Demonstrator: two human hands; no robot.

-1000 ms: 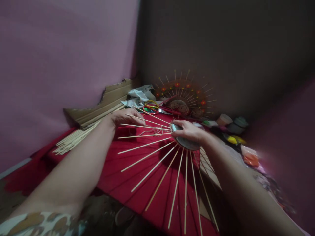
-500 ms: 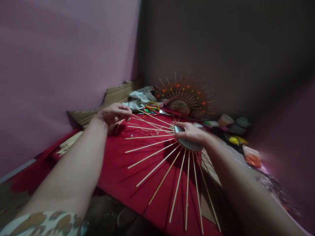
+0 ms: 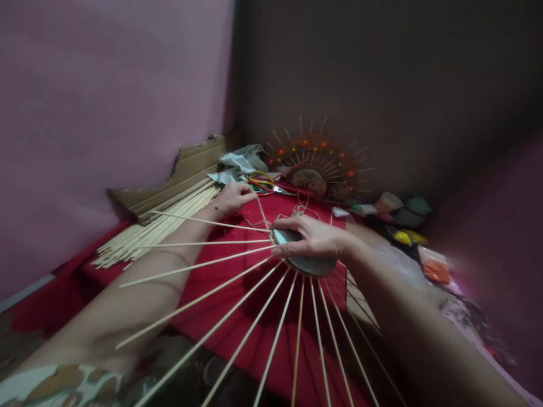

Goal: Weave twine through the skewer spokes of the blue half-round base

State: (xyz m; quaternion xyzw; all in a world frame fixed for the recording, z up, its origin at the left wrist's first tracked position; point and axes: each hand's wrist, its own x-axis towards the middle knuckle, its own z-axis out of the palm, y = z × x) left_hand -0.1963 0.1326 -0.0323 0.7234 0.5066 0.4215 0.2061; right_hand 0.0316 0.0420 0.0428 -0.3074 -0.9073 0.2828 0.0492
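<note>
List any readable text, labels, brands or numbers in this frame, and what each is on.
None readable.
Small containers at the right: too blurred and dim to show any label.
Cardboard, scissors, finished stick fan and the disc under the right hand: no print visible.

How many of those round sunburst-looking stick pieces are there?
2. One sunburst piece lies on the red cloth under the right hand; a decorated one leans against the back wall.

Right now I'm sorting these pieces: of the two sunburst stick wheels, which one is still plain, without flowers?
The stick wheel under the right hand on the red cloth: bare sticks, no decoration. The decorated wheel against the back wall carries red flowers.
</note>
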